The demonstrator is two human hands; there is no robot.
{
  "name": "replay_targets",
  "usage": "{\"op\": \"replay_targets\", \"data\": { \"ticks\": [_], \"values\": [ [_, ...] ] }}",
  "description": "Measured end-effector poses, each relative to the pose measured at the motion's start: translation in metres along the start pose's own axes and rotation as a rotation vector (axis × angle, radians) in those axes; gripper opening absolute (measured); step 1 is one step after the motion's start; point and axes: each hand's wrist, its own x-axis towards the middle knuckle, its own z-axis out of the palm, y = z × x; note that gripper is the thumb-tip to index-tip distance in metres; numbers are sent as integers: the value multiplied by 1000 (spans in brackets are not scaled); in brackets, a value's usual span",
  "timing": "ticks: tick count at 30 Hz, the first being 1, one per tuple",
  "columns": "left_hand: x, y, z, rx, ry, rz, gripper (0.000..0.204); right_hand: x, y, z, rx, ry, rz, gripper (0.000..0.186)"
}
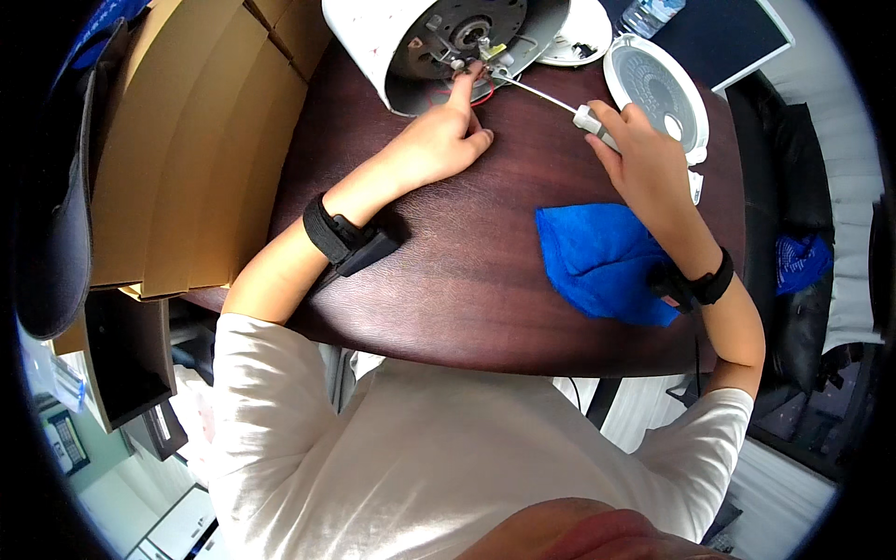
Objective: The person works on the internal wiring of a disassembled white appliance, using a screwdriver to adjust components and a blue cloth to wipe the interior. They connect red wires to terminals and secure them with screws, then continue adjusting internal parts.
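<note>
A white, drum-shaped appliance (364, 47) lies on its side at the far edge of the view, its opened end facing me. Inside show a round dark metal plate, small fittings and wires; a red wire (485, 95) loops out at the lower rim. My left hand (437, 142) reaches to the fittings with the index finger stretched out and the thumb apart; the other fingers are partly hidden. In my right hand (644, 154) is a screwdriver (546, 98) with a pale handle. Its thin shaft slants left, the tip at the fittings beside my left fingertip.
A round white vented cover (658, 89) and another white round part (579, 42) lie right of the appliance. A blue cloth (597, 261) rests on the dark brown table (448, 280). Cardboard boxes (201, 140) stand along the left. A clear bottle (651, 14) is at the back.
</note>
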Motion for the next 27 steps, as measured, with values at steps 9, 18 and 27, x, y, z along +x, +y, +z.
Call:
{"op": "replay_targets", "data": {
  "ticks": [9, 18, 27],
  "values": [
    [5, 2, -16, 128, 64, 80, 68, 3, 10, -3, 28, -26, 34, 29],
    [1, 0, -50, 172, -51, 38, 65, 2, 9, -9, 43, -34, 5, 30],
    [-9, 17, -67, 242, -176, 60, 63, -8, 0, -18, 95, -17, -77, 31]
  ]
}}
